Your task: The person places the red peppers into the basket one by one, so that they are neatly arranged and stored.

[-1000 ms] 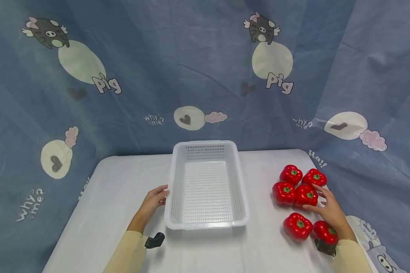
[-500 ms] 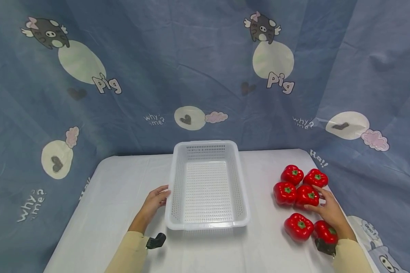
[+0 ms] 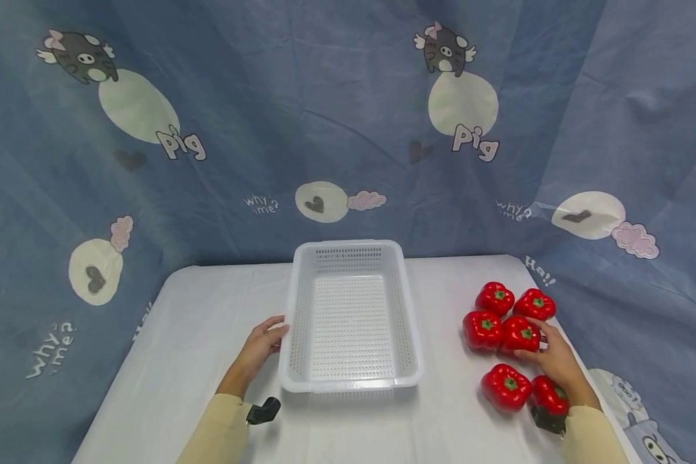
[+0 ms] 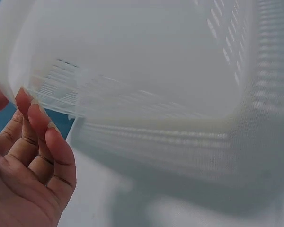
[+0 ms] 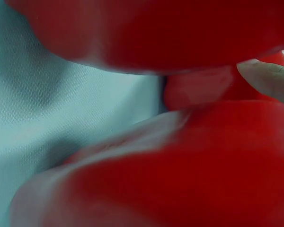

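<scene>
My left hand (image 3: 262, 341) holds the left rim of a white plastic basket (image 3: 286, 351). In the left wrist view, the curled fingers (image 4: 57, 146) come up under that rim, with the thumb tip at its far side. Over on the right, my right hand (image 3: 559, 354) curls round a red bell pepper (image 3: 517, 334), thumb at its near side and fingers at its far side. That pepper stands on the table, stem up, against a neighbouring pepper (image 3: 481, 330). The right wrist view is mostly filled by red peppers (image 5: 203, 165), with one fingertip (image 5: 260, 73) showing between them.
Two more red peppers sit behind the gripped one, a left one (image 3: 495, 298) and a right one (image 3: 535, 303). Nearer stand another pepper (image 3: 506, 388) and one (image 3: 550, 394) beside my right wrist. A white cloth (image 3: 209, 309) covers the table; a blue curtain (image 3: 348, 142) hangs behind.
My right hand has shifted slightly left and closed nearer round the pepper. My left hand and the basket stay in place.
</scene>
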A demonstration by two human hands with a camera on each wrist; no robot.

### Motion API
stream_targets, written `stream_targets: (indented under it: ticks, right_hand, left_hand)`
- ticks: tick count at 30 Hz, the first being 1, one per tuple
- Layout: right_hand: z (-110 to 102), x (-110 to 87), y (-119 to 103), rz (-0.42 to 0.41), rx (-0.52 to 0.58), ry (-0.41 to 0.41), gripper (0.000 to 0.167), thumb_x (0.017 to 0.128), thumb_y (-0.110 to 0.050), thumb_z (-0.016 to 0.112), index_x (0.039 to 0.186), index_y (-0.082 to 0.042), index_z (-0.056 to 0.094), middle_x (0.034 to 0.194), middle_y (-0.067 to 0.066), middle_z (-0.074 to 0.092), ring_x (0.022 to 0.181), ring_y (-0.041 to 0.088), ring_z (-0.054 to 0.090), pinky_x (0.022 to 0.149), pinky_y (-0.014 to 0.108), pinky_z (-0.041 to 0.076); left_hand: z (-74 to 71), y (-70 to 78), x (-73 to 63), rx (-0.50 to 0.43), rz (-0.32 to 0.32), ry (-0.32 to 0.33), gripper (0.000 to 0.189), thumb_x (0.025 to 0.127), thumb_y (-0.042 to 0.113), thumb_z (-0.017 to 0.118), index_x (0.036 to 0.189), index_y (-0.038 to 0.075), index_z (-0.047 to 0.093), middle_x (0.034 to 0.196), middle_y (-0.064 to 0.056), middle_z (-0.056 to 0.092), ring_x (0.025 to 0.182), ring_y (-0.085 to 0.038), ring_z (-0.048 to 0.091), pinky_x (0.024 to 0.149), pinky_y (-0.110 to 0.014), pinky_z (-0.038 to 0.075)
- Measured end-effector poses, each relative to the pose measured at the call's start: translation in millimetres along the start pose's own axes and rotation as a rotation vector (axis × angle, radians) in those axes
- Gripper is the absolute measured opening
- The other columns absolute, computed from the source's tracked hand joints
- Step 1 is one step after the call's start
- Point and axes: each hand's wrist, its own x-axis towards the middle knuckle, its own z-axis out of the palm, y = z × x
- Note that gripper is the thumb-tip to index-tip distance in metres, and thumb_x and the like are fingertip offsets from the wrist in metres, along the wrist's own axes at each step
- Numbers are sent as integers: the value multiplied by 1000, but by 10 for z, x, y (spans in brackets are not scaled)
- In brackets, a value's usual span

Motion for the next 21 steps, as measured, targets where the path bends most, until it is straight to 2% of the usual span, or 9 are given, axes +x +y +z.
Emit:
stream_targets:
  ticks: [13, 21]
  right_hand:
    - [-28, -6, -9, 30, 4, 11, 97, 81, -28, 78, 151, 0, 16, 146, 36, 18, 128, 56, 24, 95, 66, 35]
    - [-48, -36, 7, 34, 1, 37, 99, 80, -34, 78, 150, 0, 18, 146, 37, 18, 126, 57, 28, 92, 63, 42]
  left_hand:
    - [-4, 11, 25, -33, -30, -4, 39, 98, 18, 53, 131, -4, 48, 98, -7, 68, 79, -14, 61, 75, -29, 48]
    - [-5, 2, 16, -1, -30, -2, 37, 98, 19, 54, 126, -4, 50, 93, -5, 67, 77, -15, 60, 73, -29, 48]
